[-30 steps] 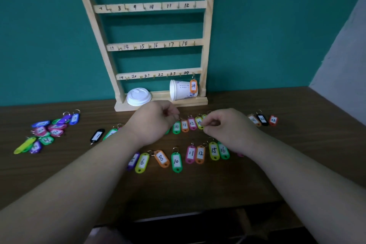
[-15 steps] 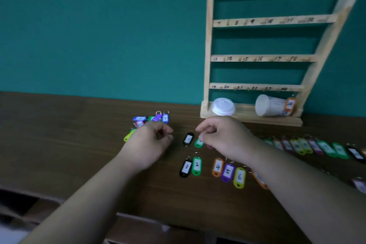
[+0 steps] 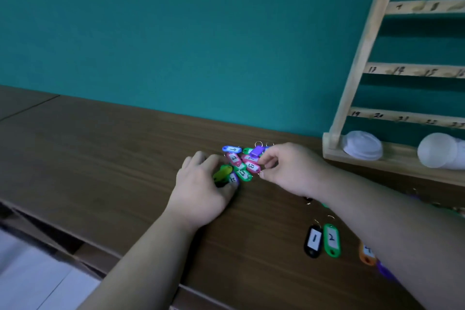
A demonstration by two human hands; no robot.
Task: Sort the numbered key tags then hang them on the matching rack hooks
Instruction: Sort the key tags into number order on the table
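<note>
A loose pile of coloured key tags (image 3: 241, 162) lies on the brown table (image 3: 100, 158), left of the wooden rack (image 3: 362, 58) with numbered rails. My left hand (image 3: 201, 184) is on the pile's left side, fingers curled over a yellow-green tag (image 3: 222, 173), thumb against a purple tag (image 3: 232, 178). My right hand (image 3: 289, 168) reaches in from the right and pinches the ring end of a pink tag marked 13 (image 3: 251, 166). A black tag 1 (image 3: 313, 240) and a green tag 2 (image 3: 331, 239) lie side by side near the front; my right forearm hides most of that row.
A white lid (image 3: 362, 145) and a tipped white cup (image 3: 437, 150) sit on the rack's base. An orange tag (image 3: 367, 254) shows under my right forearm. The table's front edge (image 3: 75, 241) runs diagonally at lower left, floor below it. A teal wall stands behind.
The view has swung left. Both hands moved from the sorted rows to the unsorted pile, the left one landing on its left side and the right one taking hold at the pink tag.
</note>
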